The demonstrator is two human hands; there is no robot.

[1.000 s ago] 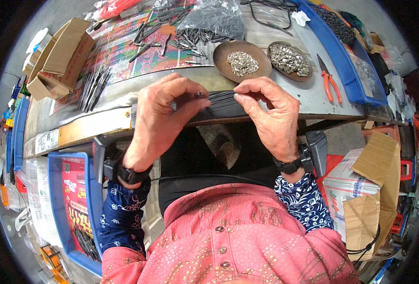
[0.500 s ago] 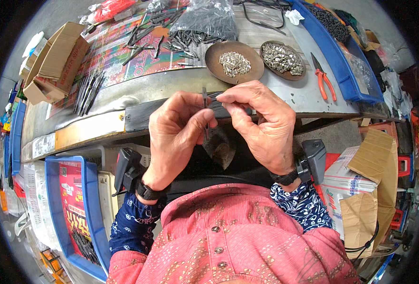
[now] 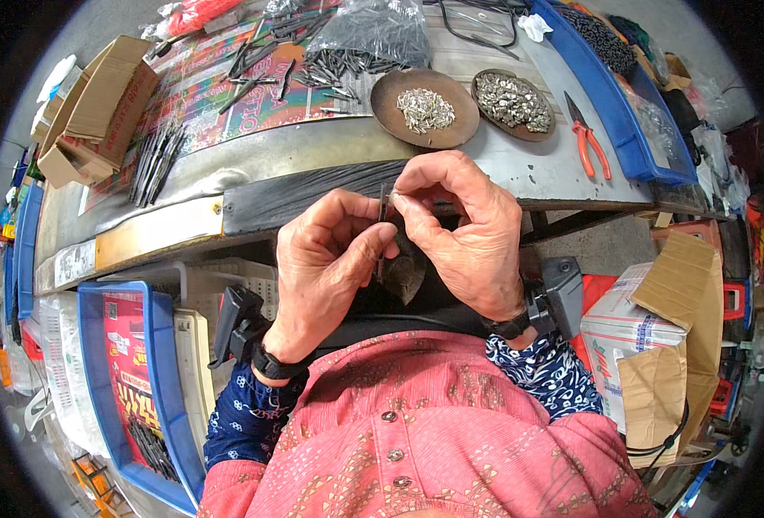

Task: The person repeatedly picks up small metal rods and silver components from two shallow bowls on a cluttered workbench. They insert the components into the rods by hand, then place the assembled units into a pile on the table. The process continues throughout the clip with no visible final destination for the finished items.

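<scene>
Between the thumb and fingers of my left hand (image 3: 323, 263) a thin dark strip-like piece (image 3: 383, 204) is held upright, just past the table's front edge. The fingertips of my right hand (image 3: 477, 237) are pinched right against the upper part of that piece; whatever lies between them is too small to make out. Beyond my hands sits a round brown dish (image 3: 386, 108) with a heap of small silvery metal bits (image 3: 426, 110). Beside it is a second dish (image 3: 544, 129) full of rounder shiny metal parts (image 3: 513, 102).
Red-handled pliers (image 3: 587, 142) lie right of the dishes, near a long blue bin (image 3: 671, 164). Dark slim pieces (image 3: 157, 164) lie at left, with more around a plastic bag (image 3: 373, 36). Cardboard boxes (image 3: 110, 104) and a blue crate (image 3: 170, 371) flank me.
My right hand has moved left, bringing its pinched fingertips up against the dark piece. My left hand keeps its hold, shifted slightly right and down.
</scene>
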